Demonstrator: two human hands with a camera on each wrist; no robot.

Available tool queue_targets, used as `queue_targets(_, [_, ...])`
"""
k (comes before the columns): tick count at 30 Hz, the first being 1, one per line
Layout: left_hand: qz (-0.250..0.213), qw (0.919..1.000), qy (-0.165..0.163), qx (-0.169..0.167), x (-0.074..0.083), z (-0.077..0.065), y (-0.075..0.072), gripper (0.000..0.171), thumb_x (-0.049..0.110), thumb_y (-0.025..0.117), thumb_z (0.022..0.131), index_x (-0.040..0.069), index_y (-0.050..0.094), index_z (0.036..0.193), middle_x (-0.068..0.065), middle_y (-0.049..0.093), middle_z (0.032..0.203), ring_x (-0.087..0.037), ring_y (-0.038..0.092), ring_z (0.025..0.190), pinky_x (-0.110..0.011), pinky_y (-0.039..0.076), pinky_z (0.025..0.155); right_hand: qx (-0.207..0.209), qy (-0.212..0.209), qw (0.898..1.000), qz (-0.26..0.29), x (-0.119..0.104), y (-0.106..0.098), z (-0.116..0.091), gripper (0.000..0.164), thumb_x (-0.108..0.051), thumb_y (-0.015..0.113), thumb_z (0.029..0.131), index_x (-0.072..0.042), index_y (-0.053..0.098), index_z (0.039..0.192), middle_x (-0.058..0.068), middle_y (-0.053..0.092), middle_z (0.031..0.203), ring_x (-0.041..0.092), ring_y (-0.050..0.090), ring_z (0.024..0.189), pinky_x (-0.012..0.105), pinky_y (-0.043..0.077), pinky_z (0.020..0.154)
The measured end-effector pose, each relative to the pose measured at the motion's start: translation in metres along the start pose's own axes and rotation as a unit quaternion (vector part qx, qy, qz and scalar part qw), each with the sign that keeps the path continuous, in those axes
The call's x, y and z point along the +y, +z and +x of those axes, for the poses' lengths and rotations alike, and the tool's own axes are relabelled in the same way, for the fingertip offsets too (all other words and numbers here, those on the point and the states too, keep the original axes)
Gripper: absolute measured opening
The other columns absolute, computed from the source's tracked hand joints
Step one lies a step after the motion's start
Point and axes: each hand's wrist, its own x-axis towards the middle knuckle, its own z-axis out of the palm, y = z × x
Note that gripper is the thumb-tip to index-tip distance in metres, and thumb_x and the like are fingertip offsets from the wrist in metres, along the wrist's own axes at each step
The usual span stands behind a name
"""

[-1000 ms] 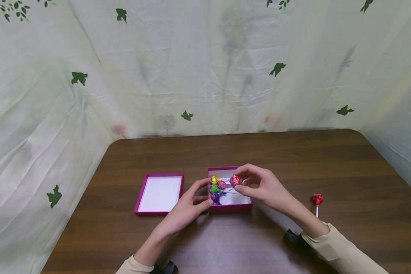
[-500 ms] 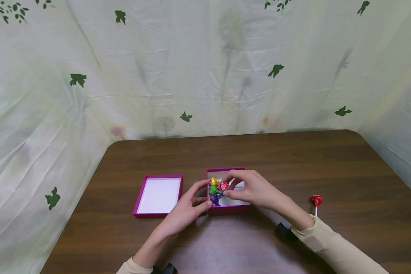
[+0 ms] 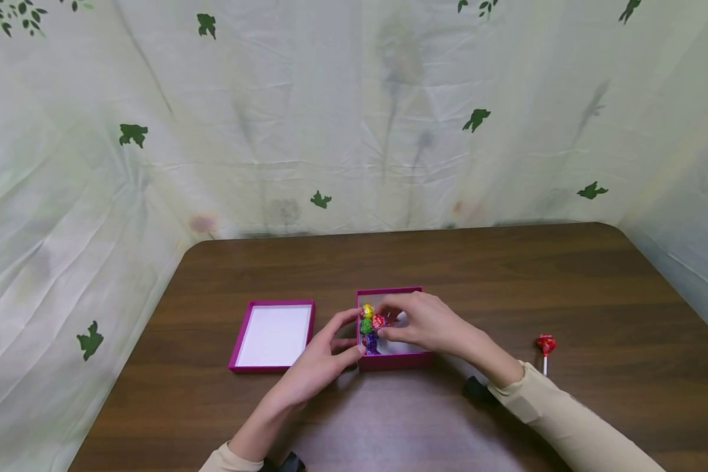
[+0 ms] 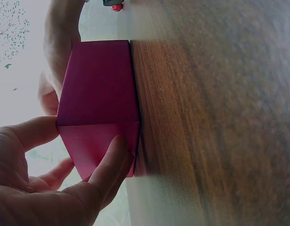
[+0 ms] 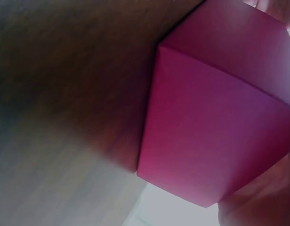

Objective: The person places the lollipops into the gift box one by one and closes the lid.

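Observation:
A magenta box (image 3: 398, 362) with a white inside stands mid-table, holding several wrapped lollipops along its left side: yellow (image 3: 368, 311), green (image 3: 366, 326) and purple (image 3: 371, 343). My right hand (image 3: 427, 321) reaches over the box and pinches a red-wrapped lollipop (image 3: 378, 322) among them; its stick is hidden behind the fingers. My left hand (image 3: 321, 357) rests its spread fingertips and thumb against the box's left side. In the left wrist view, the thumb touches the upper corner and fingers (image 4: 112, 155) lie on the wall. The right wrist view shows the box's outer walls (image 5: 215, 122).
Left of the box lies its magenta-edged lid (image 3: 273, 335), white inside up. Another red lollipop (image 3: 546, 343) sits on the brown table (image 3: 478, 269) at the right, beyond the right sleeve (image 3: 554, 406). A pale leaf-patterned cloth (image 3: 342, 118) hangs behind the table.
My right hand has moved left and lower with the red lollipop, from over the box's middle to the lollipops at its left side. The left hand has stayed in place.

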Motion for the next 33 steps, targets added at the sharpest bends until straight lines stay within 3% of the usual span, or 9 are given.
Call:
queue_targets(8, [-0.005, 1.0000, -0.001, 0.004, 0.0009, -0.0004, 0.0008, 0.057, 0.018, 0.065, 0.096, 0.021, 0.041, 0.147, -0.010, 0.034, 0.154, -0.034, 0.054, 0.123, -0.048, 0.049, 0.092, -0.002, 0.000, 0.998, -0.057, 0.0001, 0.0040, 0.0019, 0.022, -0.033, 0.078, 0.084, -0.027, 0.068, 0.102, -0.019, 0.066, 0.089, 0.004, 0.063, 0.086, 0.030, 0.050, 0.075])
queue_targets(18, [-0.006, 1.0000, -0.005, 0.003, 0.0013, -0.0011, 0.0010, 0.057, 0.019, 0.065, 0.096, 0.022, 0.041, 0.148, -0.009, 0.033, 0.154, -0.034, 0.054, 0.123, -0.049, 0.049, 0.092, 0.016, -0.020, 0.998, -0.052, 0.0012, 0.0061, 0.0003, 0.022, -0.033, 0.079, 0.084, -0.026, 0.068, 0.102, -0.019, 0.066, 0.088, 0.005, 0.063, 0.084, 0.030, 0.050, 0.073])
queue_targets(33, [0.003, 1.0000, -0.001, 0.002, 0.0004, 0.0001, 0.0000, 0.056, 0.019, 0.064, 0.096, 0.022, 0.041, 0.147, -0.010, 0.034, 0.153, -0.035, 0.055, 0.123, -0.050, 0.049, 0.092, 0.010, -0.029, 0.998, -0.060, 0.0010, 0.0063, 0.0001, 0.022, -0.034, 0.078, 0.084, -0.026, 0.069, 0.103, -0.019, 0.068, 0.091, 0.002, 0.064, 0.087, 0.031, 0.049, 0.074])
